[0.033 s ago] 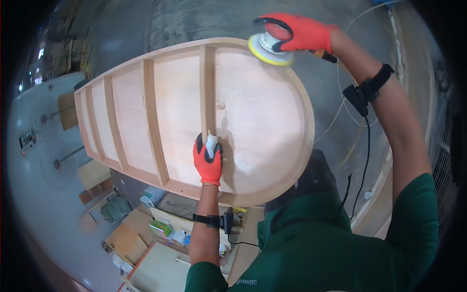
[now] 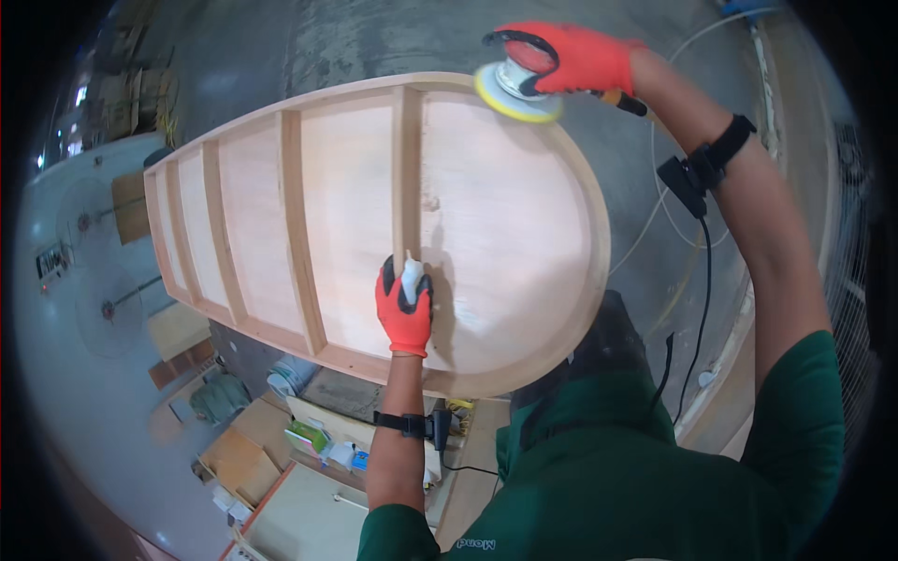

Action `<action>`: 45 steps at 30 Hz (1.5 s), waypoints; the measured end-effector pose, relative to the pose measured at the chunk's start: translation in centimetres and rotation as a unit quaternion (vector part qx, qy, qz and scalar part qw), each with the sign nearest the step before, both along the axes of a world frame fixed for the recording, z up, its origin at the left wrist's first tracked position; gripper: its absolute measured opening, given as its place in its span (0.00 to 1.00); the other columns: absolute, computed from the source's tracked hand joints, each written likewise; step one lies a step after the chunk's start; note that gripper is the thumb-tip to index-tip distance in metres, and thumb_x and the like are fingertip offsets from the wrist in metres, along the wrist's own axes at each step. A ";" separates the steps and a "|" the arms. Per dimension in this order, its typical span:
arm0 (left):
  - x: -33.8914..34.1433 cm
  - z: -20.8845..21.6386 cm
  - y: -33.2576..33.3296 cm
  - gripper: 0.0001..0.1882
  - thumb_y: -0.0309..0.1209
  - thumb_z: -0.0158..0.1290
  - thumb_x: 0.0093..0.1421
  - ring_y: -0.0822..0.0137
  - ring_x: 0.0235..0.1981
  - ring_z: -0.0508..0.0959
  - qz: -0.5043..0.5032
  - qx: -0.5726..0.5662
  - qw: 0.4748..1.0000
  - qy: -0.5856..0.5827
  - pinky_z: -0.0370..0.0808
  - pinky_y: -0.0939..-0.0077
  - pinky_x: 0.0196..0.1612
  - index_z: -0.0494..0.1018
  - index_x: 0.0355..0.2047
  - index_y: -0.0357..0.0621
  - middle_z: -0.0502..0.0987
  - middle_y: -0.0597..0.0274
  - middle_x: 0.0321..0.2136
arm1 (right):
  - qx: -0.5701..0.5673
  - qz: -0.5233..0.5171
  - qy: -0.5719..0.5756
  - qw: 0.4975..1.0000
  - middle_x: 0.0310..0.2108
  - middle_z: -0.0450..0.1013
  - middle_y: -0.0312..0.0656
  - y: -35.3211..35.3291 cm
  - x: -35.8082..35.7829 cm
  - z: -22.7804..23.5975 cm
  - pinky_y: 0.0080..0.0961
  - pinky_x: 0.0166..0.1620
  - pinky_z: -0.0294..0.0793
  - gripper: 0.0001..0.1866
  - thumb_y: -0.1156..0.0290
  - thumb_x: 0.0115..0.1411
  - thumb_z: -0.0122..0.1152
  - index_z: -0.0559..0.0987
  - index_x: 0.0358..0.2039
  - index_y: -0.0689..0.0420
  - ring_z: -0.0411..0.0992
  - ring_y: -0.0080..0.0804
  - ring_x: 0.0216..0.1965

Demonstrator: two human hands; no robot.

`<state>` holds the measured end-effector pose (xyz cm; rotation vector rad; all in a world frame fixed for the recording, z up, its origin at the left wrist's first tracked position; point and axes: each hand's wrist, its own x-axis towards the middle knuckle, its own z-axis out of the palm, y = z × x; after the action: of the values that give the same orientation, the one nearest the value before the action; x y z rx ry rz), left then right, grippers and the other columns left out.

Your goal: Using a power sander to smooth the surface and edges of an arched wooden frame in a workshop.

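1 wood frame w/ crosspieces fitted, before wearer: R hand gripping sander, pad at far rim, L hand clasped on rightmost crosspiece; assembly looks done, sanding apparently underway, amt. left can't be told.

Two fans (blades blurred), dark green bundle, bright green box

Grey floor, pale wall, fans
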<state>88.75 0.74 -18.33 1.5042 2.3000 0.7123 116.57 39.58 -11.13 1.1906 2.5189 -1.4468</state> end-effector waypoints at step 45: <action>-1.7 -0.6 0.0 0.18 0.33 0.55 0.66 0.66 0.44 0.72 -0.164 0.006 0.922 -0.350 0.72 0.70 0.47 0.69 0.51 0.31 0.67 0.57 0.45 | 0.016 -0.653 0.141 0.744 0.57 0.73 0.44 -51.4 3.1 -3.9 0.32 0.56 0.74 0.42 0.62 0.50 0.74 0.67 0.66 0.43 0.73 0.36 0.55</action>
<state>87.02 0.79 -18.93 1.3038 1.4755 0.9655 119.64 -11.80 -14.99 3.2714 1.5761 -1.6963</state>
